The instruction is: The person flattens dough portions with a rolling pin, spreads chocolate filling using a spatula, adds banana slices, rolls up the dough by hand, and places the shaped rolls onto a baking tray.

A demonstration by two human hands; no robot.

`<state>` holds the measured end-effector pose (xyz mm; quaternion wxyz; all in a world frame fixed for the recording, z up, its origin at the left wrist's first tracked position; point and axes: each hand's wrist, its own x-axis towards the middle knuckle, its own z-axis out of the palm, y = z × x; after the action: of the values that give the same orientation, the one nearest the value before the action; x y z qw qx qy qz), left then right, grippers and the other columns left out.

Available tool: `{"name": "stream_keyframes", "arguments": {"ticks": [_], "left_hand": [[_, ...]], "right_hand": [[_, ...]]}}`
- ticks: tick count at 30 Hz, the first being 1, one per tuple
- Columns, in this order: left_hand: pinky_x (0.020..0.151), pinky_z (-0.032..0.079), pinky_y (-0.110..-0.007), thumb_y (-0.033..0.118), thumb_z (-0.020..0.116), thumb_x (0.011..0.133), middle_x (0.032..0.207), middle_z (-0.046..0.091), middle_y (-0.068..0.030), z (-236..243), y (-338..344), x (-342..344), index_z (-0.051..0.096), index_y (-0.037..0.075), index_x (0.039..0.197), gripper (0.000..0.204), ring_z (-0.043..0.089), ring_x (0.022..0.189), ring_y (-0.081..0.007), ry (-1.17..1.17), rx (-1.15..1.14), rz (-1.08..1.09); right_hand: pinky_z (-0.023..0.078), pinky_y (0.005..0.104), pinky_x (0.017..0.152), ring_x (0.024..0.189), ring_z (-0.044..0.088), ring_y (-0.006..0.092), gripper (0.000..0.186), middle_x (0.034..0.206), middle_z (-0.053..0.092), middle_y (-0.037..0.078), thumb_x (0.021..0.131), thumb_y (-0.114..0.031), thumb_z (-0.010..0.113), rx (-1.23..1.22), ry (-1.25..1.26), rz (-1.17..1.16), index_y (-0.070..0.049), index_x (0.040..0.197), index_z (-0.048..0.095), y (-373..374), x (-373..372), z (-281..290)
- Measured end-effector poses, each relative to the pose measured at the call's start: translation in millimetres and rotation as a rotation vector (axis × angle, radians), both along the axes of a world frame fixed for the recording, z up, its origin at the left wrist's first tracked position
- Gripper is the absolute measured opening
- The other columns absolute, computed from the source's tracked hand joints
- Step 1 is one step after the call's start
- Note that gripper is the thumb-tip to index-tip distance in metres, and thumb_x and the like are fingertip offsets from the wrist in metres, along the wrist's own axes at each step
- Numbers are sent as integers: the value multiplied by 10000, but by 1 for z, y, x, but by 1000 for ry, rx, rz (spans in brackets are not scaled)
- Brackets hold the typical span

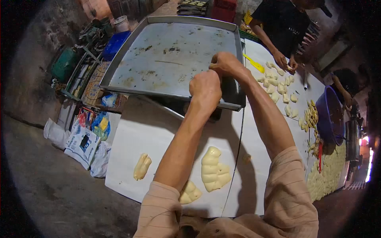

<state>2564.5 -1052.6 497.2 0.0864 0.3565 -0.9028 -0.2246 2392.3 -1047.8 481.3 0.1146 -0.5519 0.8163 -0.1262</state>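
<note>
Both my hands are closed and held close together over the near right part of a large metal baking tray point(158, 59). My left hand point(205, 88) is a fist, and my right hand point(229, 65) is just beyond it with bent fingers. What they hold, if anything, is hidden. The tray, its bottom marked with dark stains, rests raised above a white table point(137, 131). Nearer me on the table lie a pair of joined dough rolls point(142, 166), a larger joined slab of pale dough point(214, 169) and another dough piece point(190, 193), partly behind my left arm.
At the far right a person point(283, 27) handles dough beside several dough pieces point(274, 83) and a yellow scraper point(254, 63). A purple basin point(331, 115) stands at the right edge, near another person point(347, 85). Plastic bags point(82, 144) and a blue crate point(115, 44) sit left.
</note>
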Motion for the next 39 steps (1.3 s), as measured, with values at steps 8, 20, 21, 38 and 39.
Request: {"name": "stream_keyframes", "arguments": {"ticks": [8, 20, 21, 38, 39], "left_hand": [[845, 479, -477, 363, 822, 776, 1006, 733, -135, -2, 30, 46, 704, 65, 1121, 471, 699, 937, -332, 541, -289, 3], [837, 547, -431, 320, 833, 806, 1165, 634, -147, -98, 70, 361, 624, 6, 1280, 606, 666, 988, -353, 95, -118, 320], [813, 543, -444, 333, 839, 790, 1142, 620, -139, -107, 72, 360, 619, 14, 1288, 630, 662, 968, -343, 88, -94, 318], [746, 550, -432, 151, 718, 798, 942, 702, -144, -52, 51, 307, 689, 28, 1074, 304, 697, 834, -328, 263, 117, 351], [730, 549, -429, 159, 720, 806, 937, 702, -149, -38, 46, 295, 687, 24, 1087, 314, 694, 827, -334, 310, 69, 311]], "right_hand": [[530, 472, 920, 1044, 702, 357, 400, 1137, 724, 182, 1000, -383, 597, -270, 348, -37, -115, 1291, 654, 33, 1, 12], [577, 427, 845, 988, 693, 317, 376, 1142, 686, 125, 878, -132, 716, -187, -180, 767, -74, 1246, 663, 83, 255, -42], [559, 417, 885, 1060, 666, 325, 390, 1207, 667, 116, 891, -149, 700, -141, -181, 781, -81, 1272, 651, 73, 267, -64], [546, 452, 815, 948, 652, 330, 172, 998, 637, 123, 806, -99, 727, -252, 15, 862, -53, 958, 659, 43, 267, -22], [549, 449, 818, 962, 658, 331, 179, 1015, 642, 119, 806, -89, 728, -321, 7, 821, -55, 969, 662, 44, 253, -3]]}}
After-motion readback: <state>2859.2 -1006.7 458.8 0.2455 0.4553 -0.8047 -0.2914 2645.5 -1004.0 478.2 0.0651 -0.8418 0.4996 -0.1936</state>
